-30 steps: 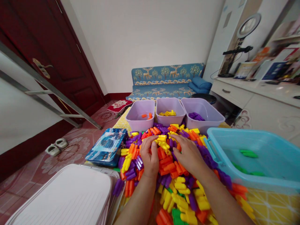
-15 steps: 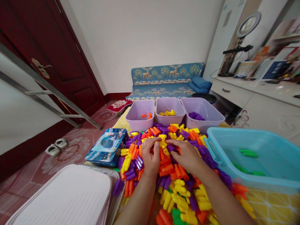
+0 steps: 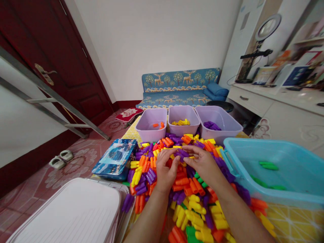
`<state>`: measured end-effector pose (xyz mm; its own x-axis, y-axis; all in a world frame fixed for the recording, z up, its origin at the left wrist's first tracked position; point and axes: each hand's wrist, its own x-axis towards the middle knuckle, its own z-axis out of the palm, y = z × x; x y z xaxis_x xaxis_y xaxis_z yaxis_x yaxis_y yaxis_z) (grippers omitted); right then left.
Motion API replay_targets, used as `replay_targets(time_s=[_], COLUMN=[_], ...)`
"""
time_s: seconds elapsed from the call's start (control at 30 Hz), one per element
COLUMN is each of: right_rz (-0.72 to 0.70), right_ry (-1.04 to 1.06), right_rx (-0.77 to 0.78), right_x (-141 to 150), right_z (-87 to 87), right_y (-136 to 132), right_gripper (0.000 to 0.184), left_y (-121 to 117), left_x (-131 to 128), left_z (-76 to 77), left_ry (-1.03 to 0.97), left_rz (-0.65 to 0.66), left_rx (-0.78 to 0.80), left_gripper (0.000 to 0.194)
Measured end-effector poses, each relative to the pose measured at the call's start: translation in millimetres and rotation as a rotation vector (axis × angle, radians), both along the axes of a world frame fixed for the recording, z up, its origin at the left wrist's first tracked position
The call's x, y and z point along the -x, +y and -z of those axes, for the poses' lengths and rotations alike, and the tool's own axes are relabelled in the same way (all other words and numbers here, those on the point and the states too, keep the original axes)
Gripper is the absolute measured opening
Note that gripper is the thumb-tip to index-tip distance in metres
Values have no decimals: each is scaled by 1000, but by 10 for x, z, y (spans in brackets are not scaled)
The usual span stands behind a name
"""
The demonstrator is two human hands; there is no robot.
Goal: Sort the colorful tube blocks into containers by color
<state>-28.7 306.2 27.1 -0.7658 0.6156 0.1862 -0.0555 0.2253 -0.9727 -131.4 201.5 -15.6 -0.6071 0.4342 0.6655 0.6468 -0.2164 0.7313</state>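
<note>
A heap of orange, yellow, purple and green plastic pieces [image 3: 194, 206] covers the table in front of me. Both hands are cupped together over the heap's far middle. My left hand [image 3: 165, 171] has its fingers curled round a few pieces. My right hand [image 3: 205, 165] curls in from the right, its fingertips on a purple piece [image 3: 181, 153] held between the two hands. Behind the heap stand three lilac bins: the left bin [image 3: 149, 132] holds orange pieces, the middle bin [image 3: 183, 131] yellow ones, the right bin [image 3: 227, 130] purple ones.
A light blue tub [image 3: 278, 195] with a few green pieces [image 3: 268, 166] stands at my right. A blue patterned box [image 3: 115, 158] and a white lidded container [image 3: 76, 209] lie at the left. A ladder, door, sofa and white cabinet surround the table.
Both hands have drawn together and lifted a little from the heap. Their fingers have curled in round pieces, with a purple one now between them.
</note>
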Motion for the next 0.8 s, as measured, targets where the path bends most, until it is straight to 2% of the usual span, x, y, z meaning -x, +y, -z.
replay_targets(time_s=[0.13,0.3,0.43,0.47,0.53,0.6,0.63,0.7,0.8], right_rz=[-34,-109,-159,-122,79,326,407,438,381], right_ry=[-136,-95,-188,-183,-42,209,326,445,394], right_rx=[-117,-46,-54,-30,33,84,102,141,170], right_x=[-25,-105,-196,-214,-239,-250,-252,-254,-250], right_z=[10,-75,-156,-167,-186,-214,-232,-264,-255], right_y=[-1,43,125,150,196,223,230,236,266], right_gripper=[35,33,24,24,29,46,56,68,58], left_y=[8,18,23,23,23,23,22,21,17], left_x=[19,17,9,7,3,1,1,3,5], left_z=[28,45,39,36,30,27,27,26,19], left_ry=[-30,-98,-120,-120,-119,-117,-115,-111,-97], left_rz=[4,-28,-39,-39,-40,-43,-43,-45,-48], left_rx=[-4,7,8,9,7,4,4,9,20], left_gripper=[14,18,20,20,20,21,21,21,20])
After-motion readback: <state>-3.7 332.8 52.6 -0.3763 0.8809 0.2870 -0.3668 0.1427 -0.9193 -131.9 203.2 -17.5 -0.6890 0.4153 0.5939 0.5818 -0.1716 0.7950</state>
